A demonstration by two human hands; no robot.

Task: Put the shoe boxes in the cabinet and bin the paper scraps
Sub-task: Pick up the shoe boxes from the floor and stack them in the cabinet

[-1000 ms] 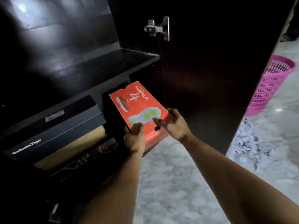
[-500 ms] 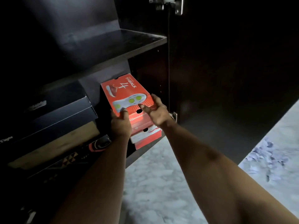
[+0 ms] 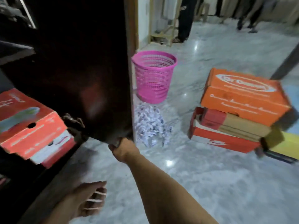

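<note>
Head view: my right hand point(image 3: 120, 147) grips the lower edge of the dark cabinet door point(image 3: 84, 70), fingers curled around it, while my left hand point(image 3: 87, 201) hangs near and low with its fingers loosely spread, holding nothing. One red box point(image 3: 32, 128) already sits inside the cabinet point(image 3: 14, 50) at left, its end poking out past the shelf front. That looks like the only box from the floor lot I can count as stowed. Well to the right, a stack point(image 3: 239, 113) of boxes waits on the marble floor point(image 3: 210, 183): an orange box point(image 3: 244, 96) on top, a red-and-tan one under it, and a yellow one at the far right edge, partly cut off. Paper scraps point(image 3: 149, 126) lie in a heap just right of the door, in front of the pink bin point(image 3: 153, 76), which stands farther back. By my reckoning the job is early: most boxes and all visible scraps remain.
</note>
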